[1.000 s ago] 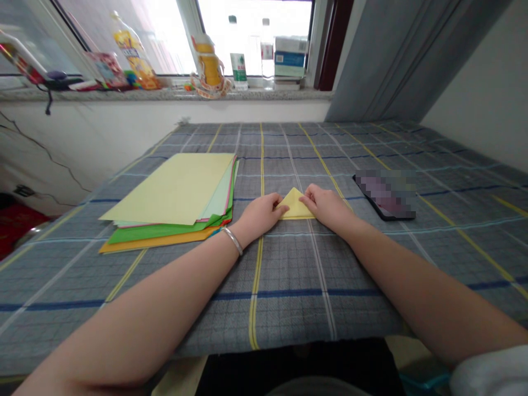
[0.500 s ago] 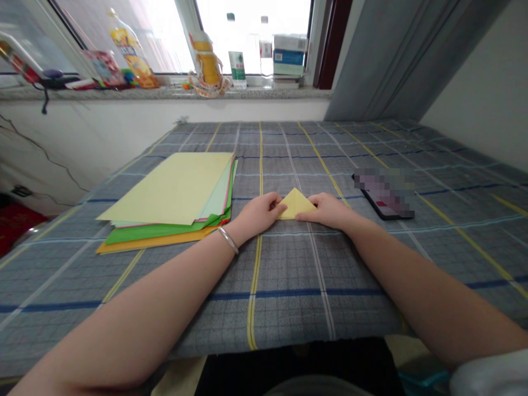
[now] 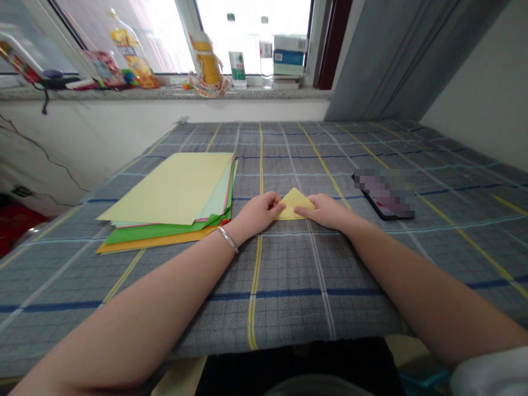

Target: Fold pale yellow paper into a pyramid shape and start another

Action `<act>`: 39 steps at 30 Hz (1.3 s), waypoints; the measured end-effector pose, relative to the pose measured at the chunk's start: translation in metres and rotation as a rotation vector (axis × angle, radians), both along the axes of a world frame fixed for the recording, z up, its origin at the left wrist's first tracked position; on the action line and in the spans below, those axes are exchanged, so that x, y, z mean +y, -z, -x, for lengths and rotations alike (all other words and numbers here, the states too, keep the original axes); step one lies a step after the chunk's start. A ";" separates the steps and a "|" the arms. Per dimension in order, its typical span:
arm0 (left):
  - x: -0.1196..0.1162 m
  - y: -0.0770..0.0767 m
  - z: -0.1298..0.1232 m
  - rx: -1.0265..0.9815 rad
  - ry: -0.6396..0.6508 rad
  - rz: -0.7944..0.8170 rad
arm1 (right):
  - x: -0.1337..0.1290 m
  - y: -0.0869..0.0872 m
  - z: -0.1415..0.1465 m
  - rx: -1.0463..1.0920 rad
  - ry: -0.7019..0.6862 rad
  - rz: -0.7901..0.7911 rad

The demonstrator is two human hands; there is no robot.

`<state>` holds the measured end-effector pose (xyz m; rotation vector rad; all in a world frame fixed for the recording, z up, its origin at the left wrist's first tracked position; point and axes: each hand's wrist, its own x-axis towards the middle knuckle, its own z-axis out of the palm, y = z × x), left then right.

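A small yellow folded paper (image 3: 293, 199), shaped like a triangle with its tip pointing away from me, is on the checked tablecloth. My left hand (image 3: 260, 211) grips its left corner, thumb on top and the other fingers curled at the edge. At the right corner, my right hand (image 3: 325, 210) holds the paper too, its thumb lying across the front face near the middle. The fingers beneath and behind the paper are mostly hidden. A silver bangle (image 3: 228, 240) circles my left wrist.
Left of my hands lies a stack of coloured paper sheets (image 3: 173, 187), pale yellow on top. A phone (image 3: 383, 195) rests on the right side of the tablecloth (image 3: 284, 264). Bottles, a yellow cup (image 3: 208, 63) and boxes (image 3: 289, 55) line the windowsill at the back.
My right thumb has moved slightly up and left, from the paper's lower edge onto its face. The left hand has barely shifted, and the paper stays in both hands.
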<state>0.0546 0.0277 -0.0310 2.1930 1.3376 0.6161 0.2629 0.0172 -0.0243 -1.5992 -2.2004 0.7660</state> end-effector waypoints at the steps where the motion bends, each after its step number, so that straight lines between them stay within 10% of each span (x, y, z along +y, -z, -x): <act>1: 0.000 0.000 0.000 -0.003 -0.004 0.004 | 0.001 0.001 -0.001 0.005 0.003 0.002; 39: 0.001 0.007 -0.002 0.115 -0.019 -0.149 | -0.004 -0.003 0.014 -0.126 0.262 -0.114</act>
